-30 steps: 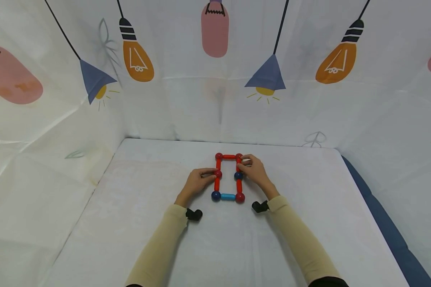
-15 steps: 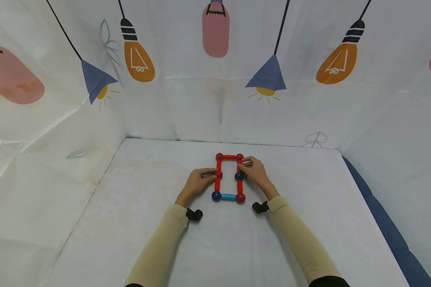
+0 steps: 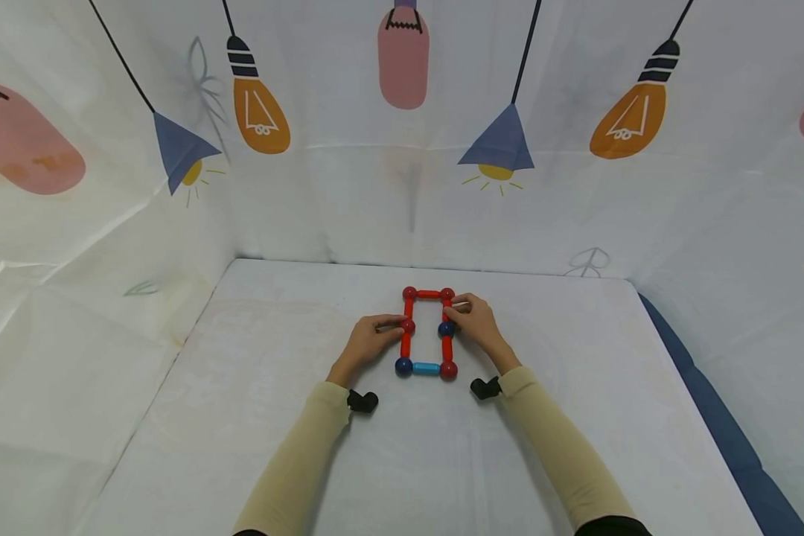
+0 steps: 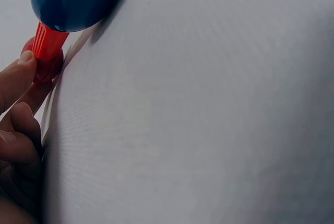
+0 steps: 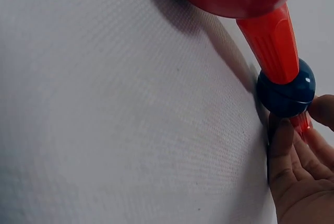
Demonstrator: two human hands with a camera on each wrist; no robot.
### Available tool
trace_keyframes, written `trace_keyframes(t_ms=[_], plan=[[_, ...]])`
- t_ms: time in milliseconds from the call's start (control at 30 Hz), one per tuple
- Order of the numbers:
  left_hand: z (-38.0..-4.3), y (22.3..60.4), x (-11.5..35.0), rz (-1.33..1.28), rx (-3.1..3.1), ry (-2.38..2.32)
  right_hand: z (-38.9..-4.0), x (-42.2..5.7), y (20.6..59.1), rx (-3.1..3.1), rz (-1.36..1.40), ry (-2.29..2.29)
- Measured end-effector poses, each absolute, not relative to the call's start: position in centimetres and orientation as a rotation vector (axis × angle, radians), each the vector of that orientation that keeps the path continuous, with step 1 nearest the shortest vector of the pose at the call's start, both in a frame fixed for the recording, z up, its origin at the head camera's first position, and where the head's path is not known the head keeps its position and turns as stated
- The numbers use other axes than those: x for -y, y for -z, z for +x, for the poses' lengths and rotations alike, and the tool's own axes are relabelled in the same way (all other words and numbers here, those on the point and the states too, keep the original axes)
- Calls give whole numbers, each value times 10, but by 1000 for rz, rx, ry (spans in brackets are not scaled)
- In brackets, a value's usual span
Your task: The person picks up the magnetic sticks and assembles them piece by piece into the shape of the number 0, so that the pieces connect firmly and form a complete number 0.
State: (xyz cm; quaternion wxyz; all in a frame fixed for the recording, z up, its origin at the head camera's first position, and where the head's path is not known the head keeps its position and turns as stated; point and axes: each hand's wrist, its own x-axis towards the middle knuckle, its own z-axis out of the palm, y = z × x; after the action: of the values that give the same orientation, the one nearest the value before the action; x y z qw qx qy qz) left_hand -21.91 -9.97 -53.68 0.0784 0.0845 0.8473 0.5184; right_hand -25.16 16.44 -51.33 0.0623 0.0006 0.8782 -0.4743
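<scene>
A rectangular frame of balls and rods lies on the white table, its long sides running away from me. My left hand [image 3: 366, 344] pinches the red ball [image 3: 408, 326] midway along the left side; in the left wrist view the thumb lies by that ball and a red rod [image 4: 49, 43]. On the opposite side, my right hand [image 3: 479, 326] holds the upper red rod [image 5: 301, 124], fingers close to the dark blue ball [image 3: 446, 329]. The near end has a dark blue ball [image 3: 404, 366], a light blue rod [image 3: 426, 368] and a red ball [image 3: 448, 371]. Fingers partly cover the right upper rod.
The white tabletop [image 3: 241, 447] reaches back to a pale curtain [image 3: 348, 201] printed with lamps and bulbs. Dark blue fabric [image 3: 717, 417] hangs along the right edge. A black wrist camera [image 3: 362, 402] sits at the left cuff and another wrist camera [image 3: 485, 388] at the right.
</scene>
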Motion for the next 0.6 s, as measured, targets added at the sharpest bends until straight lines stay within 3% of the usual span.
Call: trace_keyframes(t_ms=[600], plan=[[-216, 534, 100, 286, -2572, -1527, -245, -163, 511, -2667, -20, 1409]])
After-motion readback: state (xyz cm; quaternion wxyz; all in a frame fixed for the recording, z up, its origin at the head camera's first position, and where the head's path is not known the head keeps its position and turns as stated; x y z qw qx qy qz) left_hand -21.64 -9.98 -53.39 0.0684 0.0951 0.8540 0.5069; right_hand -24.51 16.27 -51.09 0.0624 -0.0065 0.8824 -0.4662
